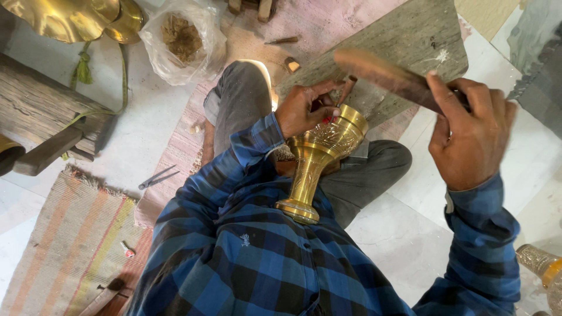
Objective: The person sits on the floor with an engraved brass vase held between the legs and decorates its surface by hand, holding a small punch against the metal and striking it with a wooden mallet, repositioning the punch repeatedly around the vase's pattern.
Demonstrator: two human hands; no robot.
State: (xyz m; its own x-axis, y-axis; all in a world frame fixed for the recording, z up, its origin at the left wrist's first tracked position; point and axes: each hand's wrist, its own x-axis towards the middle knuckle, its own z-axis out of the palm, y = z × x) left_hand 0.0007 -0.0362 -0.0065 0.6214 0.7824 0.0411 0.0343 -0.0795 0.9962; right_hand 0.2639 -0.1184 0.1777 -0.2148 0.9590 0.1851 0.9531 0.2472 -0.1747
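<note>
A brass goblet-shaped vase (319, 158) with engraved patterns rests across my lap, its foot against my chest. My left hand (304, 108) pinches a thin metal chisel (347, 90) and sets its tip on the vase's rim. My right hand (471, 140) is raised to the right and grips a wooden mallet stick (386, 76), blurred by motion, above the chisel. I wear a blue checked shirt and grey trousers.
A plastic bag (181, 41) of brown material lies on the floor ahead. Shiny brass pieces (76, 17) and a wooden block (47, 111) are at the left. Metal dividers (157, 177) lie by a striped mat (76, 240). Another brass piece (541, 266) is at the lower right.
</note>
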